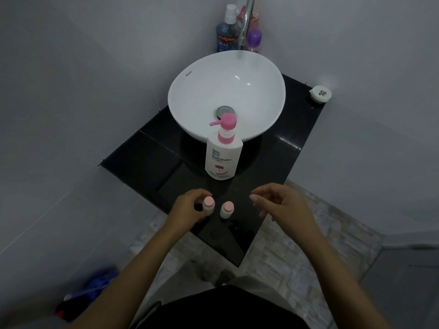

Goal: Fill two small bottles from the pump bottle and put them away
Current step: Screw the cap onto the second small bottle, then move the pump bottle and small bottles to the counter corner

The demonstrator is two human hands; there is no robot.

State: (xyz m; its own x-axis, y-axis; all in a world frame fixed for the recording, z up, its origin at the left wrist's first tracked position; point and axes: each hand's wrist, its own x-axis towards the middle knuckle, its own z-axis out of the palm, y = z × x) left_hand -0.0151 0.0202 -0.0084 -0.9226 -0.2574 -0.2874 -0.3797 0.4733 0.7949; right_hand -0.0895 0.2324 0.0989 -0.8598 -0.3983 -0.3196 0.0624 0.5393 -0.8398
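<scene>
Head view: two capped small bottles stand in front of the pump bottle [223,155].
Left hand [190,205] grips the left small bottle [208,205]; right hand [280,200], fingers loosely spread, hovers beside the right small bottle [226,210].

You have one head-worn wide-angle view, looking steeply down, close over the black counter [147,157] at frame centre.

White basin [190,96] sits at frame centre on a black counter [142,157]. Chrome tap [245,22] stands at top centre, blue mouthwash bottle [226,36] and purple-capped bottle [254,39] beside it. Round white container [320,93] rests upper right.
</scene>
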